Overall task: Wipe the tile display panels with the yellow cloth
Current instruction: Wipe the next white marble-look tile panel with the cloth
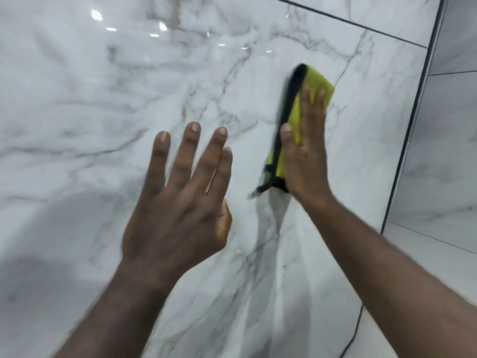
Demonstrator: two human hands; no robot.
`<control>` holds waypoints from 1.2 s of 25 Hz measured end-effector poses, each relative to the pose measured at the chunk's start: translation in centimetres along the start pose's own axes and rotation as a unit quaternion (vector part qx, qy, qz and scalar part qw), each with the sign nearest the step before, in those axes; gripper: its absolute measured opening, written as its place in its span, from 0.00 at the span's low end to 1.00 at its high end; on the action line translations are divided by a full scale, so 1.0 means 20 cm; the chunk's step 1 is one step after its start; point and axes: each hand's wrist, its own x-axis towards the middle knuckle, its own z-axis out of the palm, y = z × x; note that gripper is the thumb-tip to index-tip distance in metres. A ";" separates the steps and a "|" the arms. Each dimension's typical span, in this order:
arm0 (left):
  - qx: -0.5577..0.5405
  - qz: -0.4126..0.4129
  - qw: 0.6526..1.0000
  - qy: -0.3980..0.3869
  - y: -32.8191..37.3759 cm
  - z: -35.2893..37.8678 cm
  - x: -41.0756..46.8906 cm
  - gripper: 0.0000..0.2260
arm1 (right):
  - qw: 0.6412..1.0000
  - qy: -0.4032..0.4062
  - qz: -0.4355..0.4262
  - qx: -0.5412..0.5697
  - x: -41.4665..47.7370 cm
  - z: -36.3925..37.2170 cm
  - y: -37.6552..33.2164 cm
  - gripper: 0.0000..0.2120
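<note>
A glossy white marble-look tile panel [108,104] fills most of the view. My right hand [305,156] presses a folded yellow cloth [316,81] with a black edge flat against the panel, fingers straight and pointing up. The cloth is blurred. My left hand [178,205] is raised in front of the panel to the left of the cloth, fingers spread and straight, holding nothing; whether it touches the tile I cannot tell.
A dark frame edge [413,120] runs down the right side of the panel, and a dark joint line [348,21] crosses its top right. Further marble tiles [449,156] lie beyond the edge at right. Ceiling lights reflect near the upper left.
</note>
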 end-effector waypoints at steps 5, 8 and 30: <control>0.002 0.002 1.000 0.010 -0.01 0.02 -0.01 0.31 | 0.955 -0.045 0.291 -0.029 -0.58 -0.05 0.12 0.31; 0.009 0.004 1.000 0.005 0.00 0.00 0.00 0.31 | 0.986 -0.084 0.141 0.002 -0.68 -0.02 -0.13 0.32; -0.083 -0.018 0.995 0.056 0.59 0.22 0.63 0.22 | 0.994 -0.109 0.011 -0.016 -0.11 -0.35 0.74 0.31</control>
